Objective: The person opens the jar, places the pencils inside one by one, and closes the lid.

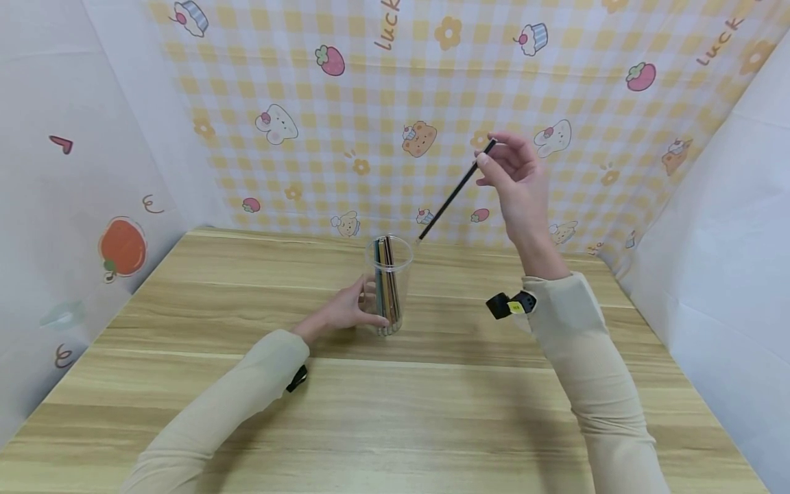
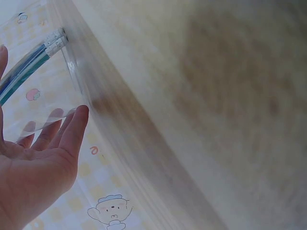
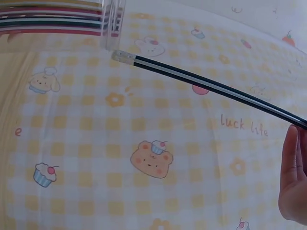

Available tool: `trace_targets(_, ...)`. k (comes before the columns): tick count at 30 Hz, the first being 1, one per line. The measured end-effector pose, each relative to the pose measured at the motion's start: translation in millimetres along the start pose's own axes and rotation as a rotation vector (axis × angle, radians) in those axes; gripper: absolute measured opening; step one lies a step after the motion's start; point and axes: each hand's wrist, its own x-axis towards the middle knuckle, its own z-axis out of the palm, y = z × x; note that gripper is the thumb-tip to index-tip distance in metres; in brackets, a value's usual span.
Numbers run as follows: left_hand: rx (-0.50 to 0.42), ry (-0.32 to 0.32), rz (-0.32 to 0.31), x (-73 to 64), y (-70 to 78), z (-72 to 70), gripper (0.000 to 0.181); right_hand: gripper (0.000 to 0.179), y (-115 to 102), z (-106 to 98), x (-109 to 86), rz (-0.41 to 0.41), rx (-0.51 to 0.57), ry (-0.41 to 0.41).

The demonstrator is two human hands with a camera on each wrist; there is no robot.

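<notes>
In the head view, a clear plastic cup (image 1: 404, 283) stands upright on the table with several pencils (image 1: 385, 288) in it. My left hand (image 1: 345, 307) holds the cup low on its left side, thumb in front and fingers behind. Raised to the right of the cup, my right hand (image 1: 521, 185) pinches a dark striped pencil (image 1: 457, 191) near its upper end. That pencil slants down to the left, its lower tip just beside and above the cup rim. The right wrist view shows a pale eraser end (image 3: 123, 57) on that tip, close to the rim but apart from it.
The wooden table (image 1: 395, 425) reaches back to a yellow checked cloth (image 1: 345, 137) hung behind it. White sheets stand at the left (image 1: 55, 226) and right (image 1: 728, 254) sides. Both sleeved forearms cross the table from the front.
</notes>
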Motion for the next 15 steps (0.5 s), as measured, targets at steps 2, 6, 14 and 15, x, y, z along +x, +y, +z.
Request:
trace_targets(2, -0.002, 0.002, -0.006, -0.3, 0.5, -0.3, 0.083, 0.024, -2.5, 1.9, -0.2, -0.014, 0.026, 0.011)
trace_targets(6, 0.008, -0.004, 0.002, -0.8, 1.1, -0.5, 0.083, 0.023, -4.4, 5.2, -0.7, -0.036, 0.053, 0.016)
trace_targets(14, -0.012, -0.028, 0.011, 0.2, 1.5, -1.6, 0.082, 0.021, 6.6, 16.6, -6.3, 0.022, 0.056, -0.012)
trace_targets(15, -0.009, -0.029, 0.012, 0.2, 1.3, -1.7, 0.082, 0.02, 9.1, 18.0, -7.3, 0.032, 0.043, -0.021)
